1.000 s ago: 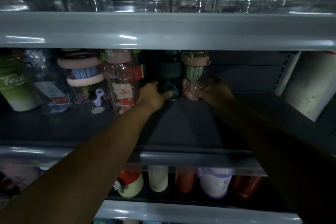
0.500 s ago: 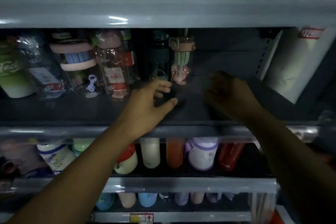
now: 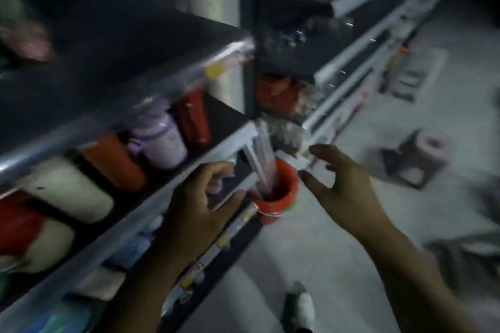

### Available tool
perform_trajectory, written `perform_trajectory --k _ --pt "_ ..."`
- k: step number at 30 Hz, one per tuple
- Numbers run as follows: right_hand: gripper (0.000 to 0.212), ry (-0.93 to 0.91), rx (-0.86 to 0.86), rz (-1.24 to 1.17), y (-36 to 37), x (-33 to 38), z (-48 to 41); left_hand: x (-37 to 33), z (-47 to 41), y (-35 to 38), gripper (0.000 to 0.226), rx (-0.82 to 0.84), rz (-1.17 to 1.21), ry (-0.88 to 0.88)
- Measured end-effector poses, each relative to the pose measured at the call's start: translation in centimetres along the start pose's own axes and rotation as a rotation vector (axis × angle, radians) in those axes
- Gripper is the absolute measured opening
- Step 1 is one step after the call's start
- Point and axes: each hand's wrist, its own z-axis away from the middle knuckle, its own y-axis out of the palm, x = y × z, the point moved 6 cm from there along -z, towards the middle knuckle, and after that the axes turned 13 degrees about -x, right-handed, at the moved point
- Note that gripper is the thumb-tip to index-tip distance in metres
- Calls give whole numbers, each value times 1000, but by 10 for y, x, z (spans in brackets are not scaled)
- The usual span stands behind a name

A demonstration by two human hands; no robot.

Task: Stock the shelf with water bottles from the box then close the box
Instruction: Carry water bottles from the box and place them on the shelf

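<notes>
Two bare forearms in frame, no sleeves visible on either up to the frame edge. No watch, bracelet or rings seen; motion blur limits detail. Left hand [image 3: 201,204] ungloved, fingers [image 3: 216,170] bare, nails not clear. Right hand [image 3: 343,192] also ungloved, with fingertips [image 3: 315,149] bare. At 6 o'clock, low in frame, one foot in a shoe [image 3: 300,308] with a white toe area and dark upper; heavily blurred, so laces and brand can't be told.
</notes>
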Motion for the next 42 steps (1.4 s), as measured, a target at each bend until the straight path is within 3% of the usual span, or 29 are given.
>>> perform_trajectory --k 4,10,16,26,34,38,42 --pt "52 311 -99 157 -42 -87 79 3 39 109 40 262 32 -38" --pt "56 564 -141 365 -117 -179 158 -37 102 254 43 560 -85 158" --pt "56 745 -254 490 -220 -284 215 -123 169 398 47 774 -158 438" --pt "51 895 -368 581 -423 -433 247 -279 249 589 45 905 -94 508" --pt "50 1080 -440 566 -491 -572 246 -331 272 774 40 1059 -68 486" --pt "50 1176 -426 634 -541 -644 217 -383 264 890 37 1162 -10 582" --pt "45 1243 -540 643 -603 -695 185 -452 245 993 28 1226 40 671"
